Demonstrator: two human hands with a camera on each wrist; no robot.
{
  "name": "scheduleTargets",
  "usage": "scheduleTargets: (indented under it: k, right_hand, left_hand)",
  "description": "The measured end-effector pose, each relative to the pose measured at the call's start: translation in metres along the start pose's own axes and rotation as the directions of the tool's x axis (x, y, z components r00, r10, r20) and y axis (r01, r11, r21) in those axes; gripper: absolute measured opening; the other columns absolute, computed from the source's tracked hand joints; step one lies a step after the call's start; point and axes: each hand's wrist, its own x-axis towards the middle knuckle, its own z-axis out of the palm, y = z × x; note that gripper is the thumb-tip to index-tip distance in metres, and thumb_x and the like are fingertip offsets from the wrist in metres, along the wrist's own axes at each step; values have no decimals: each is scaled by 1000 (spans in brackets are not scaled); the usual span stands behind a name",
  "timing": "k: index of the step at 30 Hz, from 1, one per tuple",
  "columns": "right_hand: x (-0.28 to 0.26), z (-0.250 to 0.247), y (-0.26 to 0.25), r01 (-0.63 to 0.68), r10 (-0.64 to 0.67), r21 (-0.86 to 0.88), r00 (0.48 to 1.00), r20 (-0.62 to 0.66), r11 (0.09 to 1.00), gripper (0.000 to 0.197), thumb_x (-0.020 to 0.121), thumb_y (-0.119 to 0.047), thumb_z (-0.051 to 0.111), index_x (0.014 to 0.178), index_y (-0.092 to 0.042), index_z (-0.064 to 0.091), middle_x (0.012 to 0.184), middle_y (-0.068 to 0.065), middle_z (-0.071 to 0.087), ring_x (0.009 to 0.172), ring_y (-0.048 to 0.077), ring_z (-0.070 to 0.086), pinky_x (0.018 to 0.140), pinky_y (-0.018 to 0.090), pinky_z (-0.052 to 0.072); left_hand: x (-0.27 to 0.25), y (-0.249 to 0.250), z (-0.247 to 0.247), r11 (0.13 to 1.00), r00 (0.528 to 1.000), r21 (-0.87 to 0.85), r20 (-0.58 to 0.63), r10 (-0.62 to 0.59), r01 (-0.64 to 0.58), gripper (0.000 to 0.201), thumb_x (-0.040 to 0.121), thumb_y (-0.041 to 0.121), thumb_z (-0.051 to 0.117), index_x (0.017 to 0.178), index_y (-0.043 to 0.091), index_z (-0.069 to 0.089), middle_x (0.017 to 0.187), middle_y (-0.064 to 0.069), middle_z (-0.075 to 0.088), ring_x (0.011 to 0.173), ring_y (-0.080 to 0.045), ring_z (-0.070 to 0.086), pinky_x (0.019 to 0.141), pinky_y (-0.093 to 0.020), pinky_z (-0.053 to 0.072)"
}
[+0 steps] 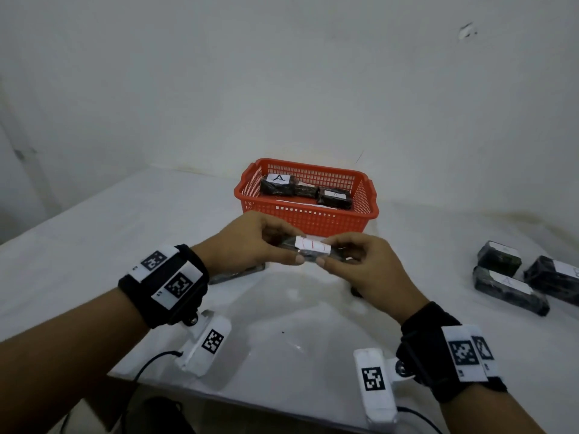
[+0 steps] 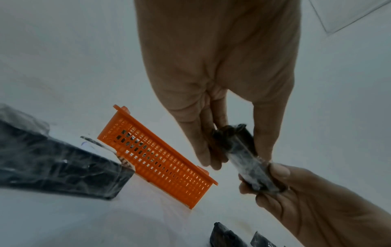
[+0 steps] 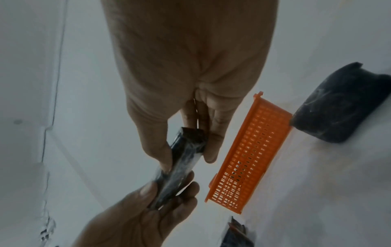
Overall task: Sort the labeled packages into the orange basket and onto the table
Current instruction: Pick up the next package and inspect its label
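A small black wrapped package point(image 1: 313, 251) with a white label marked in red is held above the table, just in front of the orange basket point(image 1: 329, 220). My left hand point(image 1: 289, 246) pinches its left end and my right hand point(image 1: 328, 252) pinches its right end. The left wrist view shows the package point(image 2: 247, 160) between my thumb and fingers. In the right wrist view the same package point(image 3: 182, 160) sits in my right hand's pinch. Inside the basket lie black packages, two with visible "A" labels point(image 1: 277, 184) point(image 1: 334, 197).
Three black labelled packages point(image 1: 507, 285) lie on the white table point(image 1: 282, 311) at the right. Another dark package point(image 1: 238, 273) lies on the table under my left hand. A white wall stands right behind the basket. Cables hang off the near table edge.
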Motion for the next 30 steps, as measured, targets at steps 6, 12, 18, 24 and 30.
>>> scheduleTargets:
  k: [6, 12, 18, 24, 30]
  right_hand:
    - [3, -4, 0, -3, 1, 165, 1000, 17, 986, 30, 83, -15, 87, 111, -12, 77, 105, 0, 81, 100, 17, 78, 96, 34, 61]
    - [6, -5, 0, 28, -21, 229, 999, -31, 973, 26, 83, -6, 85, 107, -5, 77, 100, 8, 82, 92, 24, 79, 88, 34, 64]
    - [5, -3, -1, -13, 13, 292, 1000, 4, 956, 26, 83, 1, 83, 108, -1, 75, 103, 12, 80, 93, 26, 79, 76, 30, 65]
    - [4, -2, -3, -1, -4, 286, 1000, 17, 958, 33, 82, -6, 85, 113, -4, 75, 106, 8, 80, 96, 21, 78, 73, 27, 64]
    - [0, 0, 1, -42, 40, 305, 999, 12, 951, 41, 78, -5, 88, 116, -7, 75, 109, 6, 79, 99, 21, 77, 72, 29, 64]
  left_hand:
    - [0, -2, 5, 991, 997, -124, -65, 42, -50, 33, 83, 14, 85, 115, 12, 78, 109, -5, 80, 104, -25, 76, 102, -46, 57]
    - [-2, 1, 9, 985, 996, -162, -73, 42, -53, 35, 83, 12, 84, 117, 13, 77, 111, -2, 80, 105, -20, 76, 102, -43, 58]
    - [-1, -3, 13, 985, 992, -166, -122, 16, -36, 32, 81, 15, 87, 112, 17, 80, 106, -9, 80, 101, -32, 76, 96, -71, 51]
    - [0, 2, 16, 981, 996, -190, -91, 14, -32, 38, 81, 15, 87, 117, 16, 78, 111, 0, 80, 105, -19, 76, 103, -48, 57]
    - [2, -4, 19, 985, 992, -160, -120, 37, -56, 41, 79, 5, 87, 118, 12, 77, 108, 1, 81, 101, -15, 77, 89, -28, 61]
